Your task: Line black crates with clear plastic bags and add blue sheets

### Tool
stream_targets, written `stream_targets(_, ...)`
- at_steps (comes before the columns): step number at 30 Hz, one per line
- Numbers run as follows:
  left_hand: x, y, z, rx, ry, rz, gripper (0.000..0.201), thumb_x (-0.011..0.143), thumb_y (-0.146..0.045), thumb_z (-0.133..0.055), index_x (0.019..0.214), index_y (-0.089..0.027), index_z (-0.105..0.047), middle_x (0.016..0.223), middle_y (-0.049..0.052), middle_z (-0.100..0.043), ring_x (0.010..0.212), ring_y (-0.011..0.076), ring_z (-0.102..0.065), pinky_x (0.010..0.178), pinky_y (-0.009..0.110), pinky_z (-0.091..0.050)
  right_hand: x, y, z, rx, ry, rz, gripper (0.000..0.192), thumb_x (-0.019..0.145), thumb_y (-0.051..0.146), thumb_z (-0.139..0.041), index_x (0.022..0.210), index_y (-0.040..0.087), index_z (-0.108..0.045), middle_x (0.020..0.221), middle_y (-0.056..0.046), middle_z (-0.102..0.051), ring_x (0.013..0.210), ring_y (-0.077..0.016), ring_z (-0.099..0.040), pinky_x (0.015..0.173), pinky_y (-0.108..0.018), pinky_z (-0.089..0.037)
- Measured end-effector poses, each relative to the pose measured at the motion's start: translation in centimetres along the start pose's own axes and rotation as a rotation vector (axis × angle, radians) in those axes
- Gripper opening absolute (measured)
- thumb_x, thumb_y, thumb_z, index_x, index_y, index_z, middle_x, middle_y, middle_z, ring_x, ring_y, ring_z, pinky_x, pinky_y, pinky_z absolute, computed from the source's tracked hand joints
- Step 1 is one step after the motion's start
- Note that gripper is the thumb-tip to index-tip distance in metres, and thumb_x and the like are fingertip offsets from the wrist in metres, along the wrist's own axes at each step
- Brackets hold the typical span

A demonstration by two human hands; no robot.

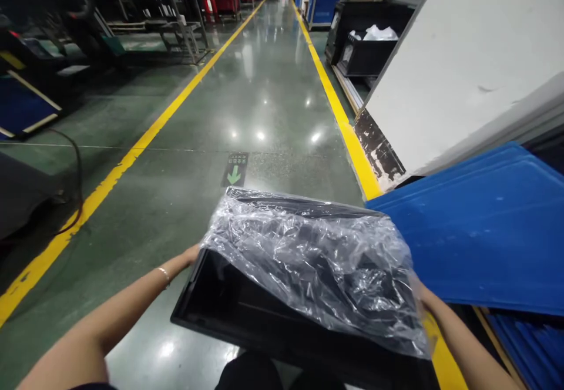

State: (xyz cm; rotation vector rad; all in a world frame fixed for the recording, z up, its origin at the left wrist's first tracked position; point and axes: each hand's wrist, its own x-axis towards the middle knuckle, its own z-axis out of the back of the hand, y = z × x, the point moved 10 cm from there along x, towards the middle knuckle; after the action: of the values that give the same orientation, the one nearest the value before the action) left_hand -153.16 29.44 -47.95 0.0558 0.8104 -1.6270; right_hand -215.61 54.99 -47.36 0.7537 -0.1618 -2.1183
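A black plastic crate (pixel 247 313) is held out in front of my body, above the floor. Clear plastic film (pixel 308 255) lies crumpled over its far part, while the near part of the crate is uncovered and dark inside. At the crate's left side is my left hand (pixel 192 254), closed on its edge with the fingers mostly hidden behind it. My right hand (pixel 420 293) grips the opposite side, partly covered by the film; its fingers cannot be seen.
A green floor aisle (pixel 259 96) runs ahead between yellow lines. Blue panels (pixel 476 225) lean close on the right beside a white wall (pixel 476 55). Farther along stands a black bin (pixel 365 55) with white bags. Metal racks (pixel 185 26) and a dark cable (pixel 78 172) are left.
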Motion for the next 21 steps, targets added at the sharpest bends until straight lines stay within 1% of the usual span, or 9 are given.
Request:
stream_targets(3, -0.9, -0.6, 4.6, 0.082, -0.119, -0.009, 0.046, 0.079, -0.034, -0.05, 0.115, -0.007, -0.059, 0.118, 0.018, -0.063, 0.108, 0.0264, -0.06, 0.094, 0.035, -0.046, -3.0, -0.1, 6.3, 0.103, -0.35, -0.086, 0.057, 0.07, 0.052, -0.045, 0.111, 0.013, -0.056, 0.106, -0.024, -0.062, 0.099, -0.0373, -0.06, 0.086, -0.047, -0.049)
stream_targets(5, -1.6, -4.7, 6.8, 0.183, -0.225, -0.194, 0.066, 0.081, -0.044, -0.048, 0.135, -0.008, -0.042, 0.138, 0.02, -0.047, 0.128, 0.0276, -0.044, 0.107, 0.041, -0.034, -5.8, 3.1, 9.8, 0.089, -0.576, 0.001, 0.07, 0.075, 0.06, -0.041, 0.122, 0.01, -0.048, 0.118, -0.025, -0.057, 0.11, -0.0366, -0.055, 0.093, -0.047, -0.045)
stream_targets(6, -2.0, -7.4, 6.6, 0.256, -0.217, -0.326, 0.074, 0.078, -0.048, -0.052, 0.141, -0.012, -0.035, 0.144, 0.018, -0.04, 0.136, 0.0289, -0.034, 0.111, 0.047, -0.024, -6.9, 6.0, 9.9, 0.037, -0.572, 0.122, 0.072, 0.076, 0.061, -0.042, 0.127, 0.01, -0.045, 0.124, -0.023, -0.054, 0.116, -0.0346, -0.051, 0.099, -0.046, -0.041)
stream_targets(9, -4.0, -13.5, 2.9, 0.558, -0.074, -0.577, 0.074, 0.072, -0.037, -0.064, 0.139, -0.017, -0.04, 0.143, 0.017, -0.043, 0.14, 0.0349, -0.022, 0.11, 0.063, 0.001, -9.5, 14.6, 4.0, -0.271, -0.213, 0.505, 0.081, 0.067, 0.057, -0.06, 0.136, 0.018, -0.042, 0.138, -0.016, -0.047, 0.133, -0.0342, -0.034, 0.11, -0.051, -0.025)
stream_targets(11, -5.5, -14.7, 1.4, 0.692, -0.036, -0.593, 0.046, 0.077, -0.021, -0.055, 0.123, -0.014, -0.057, 0.122, 0.018, -0.06, 0.131, 0.0334, -0.039, 0.11, 0.063, 0.002, -11.4, 17.0, 0.2, -0.48, -0.052, 0.607, 0.085, 0.059, 0.044, -0.071, 0.135, 0.017, -0.045, 0.131, -0.016, -0.053, 0.131, -0.0376, -0.035, 0.11, -0.056, -0.018)
stream_targets(13, -7.5, -14.1, 1.2, 0.711, 0.004, -0.593, 0.035, 0.08, -0.01, -0.043, 0.106, -0.014, -0.065, 0.098, 0.014, -0.069, 0.111, 0.0268, -0.057, 0.113, 0.055, -0.009, -12.7, 17.1, -0.6, -0.597, -0.045, 0.595, 0.062, 0.066, 0.029, -0.064, 0.125, 0.014, -0.056, 0.109, -0.016, -0.065, 0.118, -0.0354, -0.049, 0.108, -0.057, -0.02)
stream_targets(16, -12.1, -10.2, 2.6, 0.567, 0.057, -0.562, 0.035, 0.082, -0.013, -0.038, 0.103, -0.019, -0.065, 0.091, 0.008, -0.069, 0.09, 0.0208, -0.063, 0.1, 0.038, -0.04, -15.1, 14.5, 0.5, -0.527, -0.014, 0.467, 0.028, 0.079, 0.02, -0.042, 0.085, 0.015, -0.069, 0.076, -0.01, -0.067, 0.085, -0.0253, -0.061, 0.094, -0.044, -0.039)
stream_targets(18, -15.6, -6.3, 3.3, 0.455, 0.052, -0.508, 0.032, 0.085, -0.021, -0.037, 0.098, -0.023, -0.065, 0.091, 0.006, -0.069, 0.086, 0.0207, -0.064, 0.082, 0.032, -0.049, -17.8, 11.0, -0.9, -0.368, 0.229, 0.341, 0.029, 0.079, 0.023, -0.04, 0.062, 0.018, -0.063, 0.064, -0.007, -0.062, 0.068, -0.0212, -0.059, 0.072, -0.033, -0.045)
stream_targets(21, -20.8, -1.9, 0.7, 0.385, 0.019, -0.574, 0.028, 0.086, -0.028, -0.041, 0.095, -0.025, -0.067, 0.096, 0.006, -0.07, 0.092, 0.021, -0.064, 0.09, 0.032, -0.048, -22.9, 6.0, -5.4, -0.215, 0.505, 0.194, 0.015, 0.066, 0.024, -0.05, 0.056, 0.019, -0.061, 0.061, -0.005, -0.062, 0.061, -0.0213, -0.059, 0.056, -0.028, -0.043)
